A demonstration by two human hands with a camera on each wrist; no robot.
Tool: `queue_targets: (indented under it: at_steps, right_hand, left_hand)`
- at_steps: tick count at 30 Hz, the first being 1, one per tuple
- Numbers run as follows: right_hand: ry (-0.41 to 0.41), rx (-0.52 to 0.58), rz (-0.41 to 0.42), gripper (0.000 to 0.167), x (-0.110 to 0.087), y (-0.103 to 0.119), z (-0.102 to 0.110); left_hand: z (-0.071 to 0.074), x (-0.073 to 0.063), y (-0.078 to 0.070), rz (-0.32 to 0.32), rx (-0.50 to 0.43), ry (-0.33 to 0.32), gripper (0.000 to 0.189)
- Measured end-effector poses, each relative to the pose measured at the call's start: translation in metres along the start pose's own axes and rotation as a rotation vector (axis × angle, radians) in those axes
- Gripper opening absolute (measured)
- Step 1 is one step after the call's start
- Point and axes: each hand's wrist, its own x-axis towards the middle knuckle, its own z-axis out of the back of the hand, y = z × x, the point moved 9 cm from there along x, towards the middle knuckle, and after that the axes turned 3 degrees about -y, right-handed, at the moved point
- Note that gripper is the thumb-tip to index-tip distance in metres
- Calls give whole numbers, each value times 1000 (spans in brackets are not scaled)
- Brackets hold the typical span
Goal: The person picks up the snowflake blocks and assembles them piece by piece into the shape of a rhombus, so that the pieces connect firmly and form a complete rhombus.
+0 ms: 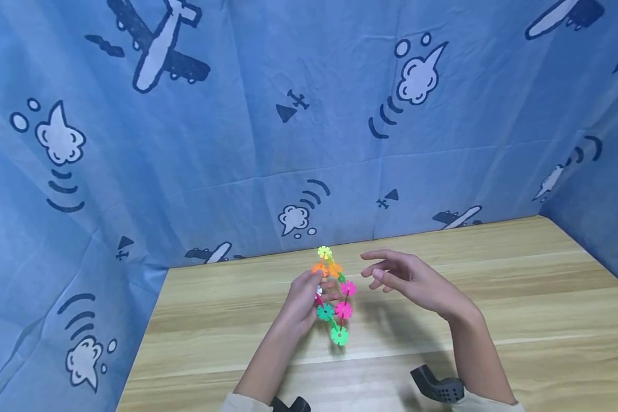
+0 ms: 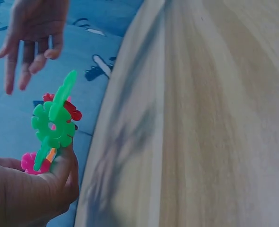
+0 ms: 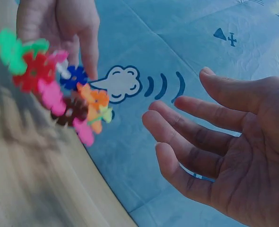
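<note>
A loop of interlocking plastic flower discs (image 1: 343, 311) in green, pink, orange, yellow and other colours stands up off the table. My left hand (image 1: 302, 300) pinches its left side between thumb and fingers. In the left wrist view a green disc (image 2: 53, 126) faces the camera just above the thumb, and part of the loop is hidden by the hand. To the right of the loop, my right hand (image 1: 409, 280) hovers apart from it, fingers spread and loosely bent, with nothing in them. The right wrist view shows that palm (image 3: 250, 170) bare, facing the flower loop.
The wooden table (image 1: 494, 320) spreads under both hands. Behind it and at both sides hangs a blue cloth (image 1: 319, 154) printed with planes and clouds. Black wrist devices (image 1: 438, 386) sit near the sleeves, at the bottom of the head view.
</note>
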Motion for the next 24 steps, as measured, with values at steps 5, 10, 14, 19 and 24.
queue_targets:
  at_steps: [5,10,14,19,24]
  right_hand:
    - [16,3,1,45,1,0,-3]
    - [27,1,3,44,0,-1,-5]
    - [21,-7,17,42,1,-1,-5]
    - [21,-6,19,41,2,-1,-4]
    - [21,-13,22,41,2,-2,-3]
  left_hand:
    - [-1,12,8,31,44,-22,43]
    - [3,17,15,37,113,-60,39]
    - [8,16,11,-23,277,-107,40]
    - [12,12,1,-94,548,-179,56]
    - [10,8,-7,-141,658,-187,64]
